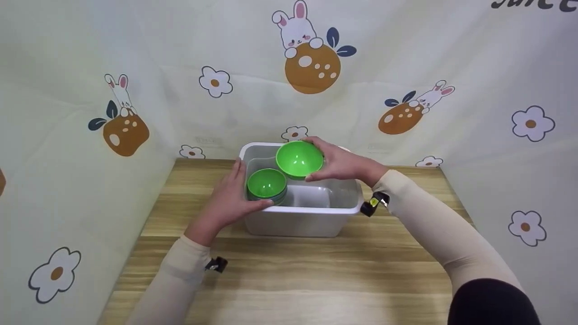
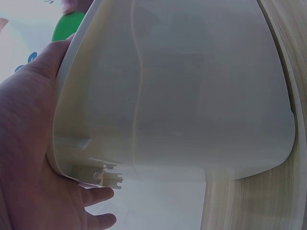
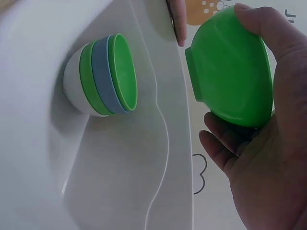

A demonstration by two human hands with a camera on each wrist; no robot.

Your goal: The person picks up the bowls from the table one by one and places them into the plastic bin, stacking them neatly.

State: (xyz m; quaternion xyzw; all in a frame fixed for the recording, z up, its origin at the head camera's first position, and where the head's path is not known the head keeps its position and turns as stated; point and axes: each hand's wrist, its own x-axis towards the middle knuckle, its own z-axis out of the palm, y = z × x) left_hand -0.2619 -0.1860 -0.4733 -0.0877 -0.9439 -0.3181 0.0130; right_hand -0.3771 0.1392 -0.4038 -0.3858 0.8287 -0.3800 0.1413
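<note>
A green bowl is held over the white plastic bin by my right hand, thumb and fingers on opposite sides of its rim. Its rounded outside and foot face the right wrist camera. Inside the bin, toward its left end, several nested bowls stand in a stack: a green bowl on top, then a blue bowl, another green one and a white one. My left hand rests against the bin's near left corner, fingers extended along the left side and thumb along the near rim.
Under the bin is a wood-grain table. Pale cloth walls printed with rabbits, oranges and flowers enclose it at the back and both sides. A small black wrist device is strapped to the right sleeve, another to the left.
</note>
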